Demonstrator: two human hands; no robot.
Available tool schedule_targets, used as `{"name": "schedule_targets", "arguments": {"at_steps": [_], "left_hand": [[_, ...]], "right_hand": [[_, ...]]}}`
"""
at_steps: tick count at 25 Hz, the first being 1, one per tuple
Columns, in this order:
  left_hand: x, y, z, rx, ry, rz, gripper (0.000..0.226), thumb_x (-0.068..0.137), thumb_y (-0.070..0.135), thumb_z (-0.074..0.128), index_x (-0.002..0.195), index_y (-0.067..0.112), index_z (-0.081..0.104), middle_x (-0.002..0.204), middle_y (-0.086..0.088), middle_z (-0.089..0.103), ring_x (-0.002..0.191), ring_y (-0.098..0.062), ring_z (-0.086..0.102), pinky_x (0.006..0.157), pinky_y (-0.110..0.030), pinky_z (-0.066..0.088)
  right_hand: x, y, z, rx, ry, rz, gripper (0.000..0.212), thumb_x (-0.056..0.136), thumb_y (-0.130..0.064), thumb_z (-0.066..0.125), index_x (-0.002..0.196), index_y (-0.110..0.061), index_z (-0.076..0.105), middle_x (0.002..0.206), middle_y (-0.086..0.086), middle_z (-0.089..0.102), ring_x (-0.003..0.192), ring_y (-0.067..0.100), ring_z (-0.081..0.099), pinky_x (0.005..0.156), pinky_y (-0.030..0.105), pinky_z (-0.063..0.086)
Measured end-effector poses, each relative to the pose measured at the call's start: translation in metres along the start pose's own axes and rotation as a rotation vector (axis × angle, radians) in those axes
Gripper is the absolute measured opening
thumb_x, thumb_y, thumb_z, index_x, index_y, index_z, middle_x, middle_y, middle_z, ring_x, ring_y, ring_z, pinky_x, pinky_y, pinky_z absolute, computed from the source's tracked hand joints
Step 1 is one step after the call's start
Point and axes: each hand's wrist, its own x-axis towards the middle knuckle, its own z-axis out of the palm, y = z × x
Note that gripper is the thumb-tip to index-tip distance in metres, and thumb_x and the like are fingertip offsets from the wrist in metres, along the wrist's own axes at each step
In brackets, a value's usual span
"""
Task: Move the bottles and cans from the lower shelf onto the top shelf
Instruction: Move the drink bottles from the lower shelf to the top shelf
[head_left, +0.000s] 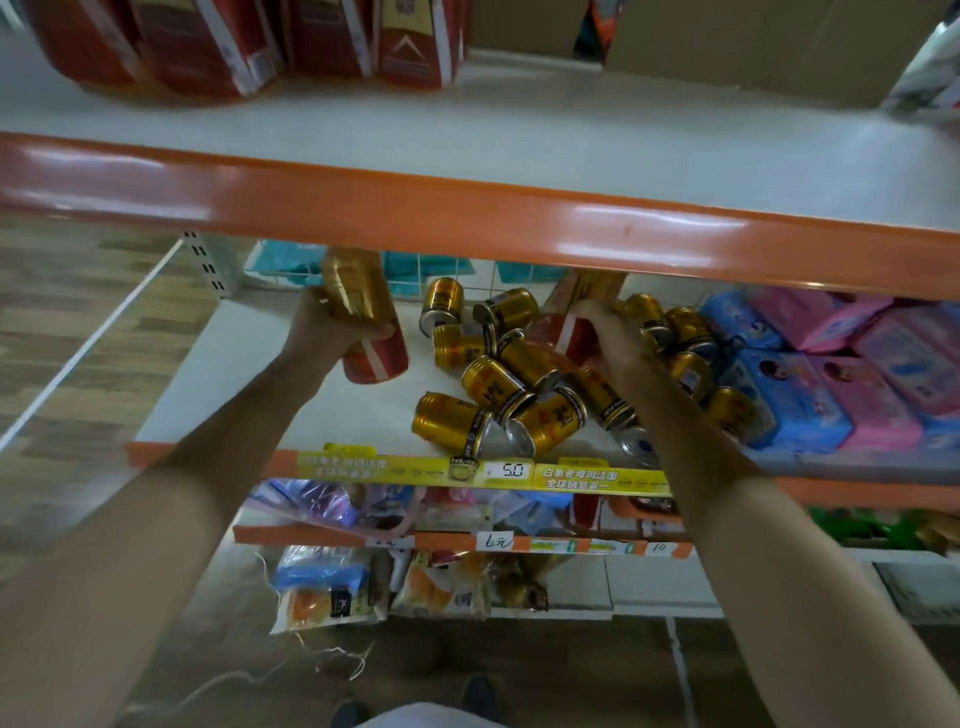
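Bottle (363, 317) gripped by left hand (322, 335), near upright, top under shelf edge (467, 218). Second bottle (569, 317) clasped by right hand (615, 338) amid toppled cans (498, 384).

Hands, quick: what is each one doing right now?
Left hand: grips a gold-and-red bottle.
Right hand: fingers curled round a second bottle on the lower shelf.
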Motion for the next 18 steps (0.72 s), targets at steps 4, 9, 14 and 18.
{"name": "schedule_targets", "arguments": {"at_steps": [4,9,14,18], "left_hand": [[-0.009,-0.040,-0.057,0.199,0.111,0.050,0.089,0.055,0.007,0.089,0.129,0.013,0.040,0.118,-0.007,0.058,0.109,-0.024,0.056,0.083,-0.036,0.049],[-0.016,-0.075,-0.090,0.242,0.192,0.096,0.087,0.062,0.007,0.087,0.132,0.014,0.035,0.116,-0.006,0.055,0.107,-0.026,0.055,0.085,-0.041,0.053],[-0.003,-0.090,-0.100,0.255,0.192,0.113,0.088,0.063,0.011,0.089,0.130,0.014,0.033,0.121,-0.007,0.056,0.110,-0.029,0.058,0.088,-0.047,0.054],[0.004,-0.105,-0.107,0.261,0.111,0.154,0.092,0.058,0.013,0.091,0.130,0.013,0.034,0.123,-0.009,0.054,0.110,-0.030,0.058,0.085,-0.050,0.055]], "right_hand": [[-0.025,0.019,0.084,0.252,-0.144,0.005,0.023,0.087,-0.011,0.063,0.110,-0.009,0.060,0.111,0.014,0.066,0.104,0.027,0.064,0.082,0.036,0.056],[-0.048,0.042,0.182,0.501,-0.161,0.062,0.037,0.086,-0.019,0.072,0.121,-0.011,0.061,0.115,0.010,0.070,0.108,0.027,0.066,0.093,0.044,0.054],[-0.043,0.064,0.233,-0.122,-0.003,-0.150,0.063,0.071,-0.023,0.085,0.124,-0.023,0.052,0.110,-0.009,0.066,0.100,0.008,0.065,0.086,0.033,0.057],[-0.033,0.070,0.251,-0.368,-0.017,-0.236,0.078,0.063,-0.020,0.090,0.126,-0.027,0.046,0.120,-0.003,0.062,0.108,0.014,0.060,0.097,0.037,0.050]]}}
